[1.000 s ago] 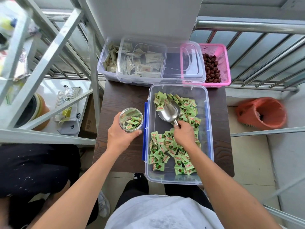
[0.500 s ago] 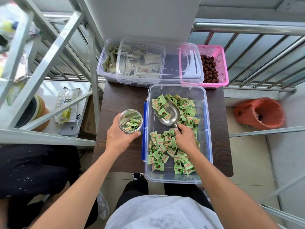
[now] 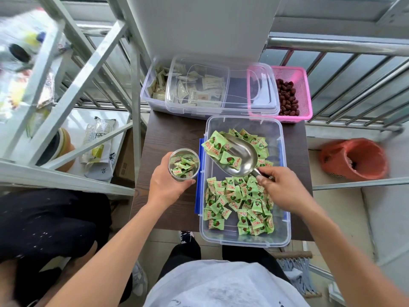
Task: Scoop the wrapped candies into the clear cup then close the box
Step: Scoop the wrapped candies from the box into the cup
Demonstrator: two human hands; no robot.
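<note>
- On a dark wooden table (image 3: 170, 138), the left hand (image 3: 167, 185) is wrapped around a clear cup (image 3: 184, 163), fingers curled round its lower wall, holding it upright.
- Inside that cup lie a few green wrapped candies, filling only part of it.
- Just to the right of the left hand sits an open clear plastic box (image 3: 281, 218) with blue latches along its near side; the cup's rim is just beside the box wall.
- The right hand (image 3: 281, 189) is closed on the handle of a metal scoop (image 3: 241, 158), thumb and fingers pinching it.
- The scoop's bowl reaches away from the right hand toward the upper left, with several green candies (image 3: 231, 160) resting in it and over its front edge.
- Below the right hand and under its palm, more wrapped candies (image 3: 230, 204) are heaped on the box floor; another cluster lies beyond the scoop.
- Farther from both hands stands a second clear box (image 3: 159, 98) of pale packets with a clear lid (image 3: 223, 89) resting across it, and a pink basket (image 3: 304, 89) of dried red dates (image 3: 287, 98).
- Well to the right of the right hand, an orange bin (image 3: 354, 158) stands on the floor.
</note>
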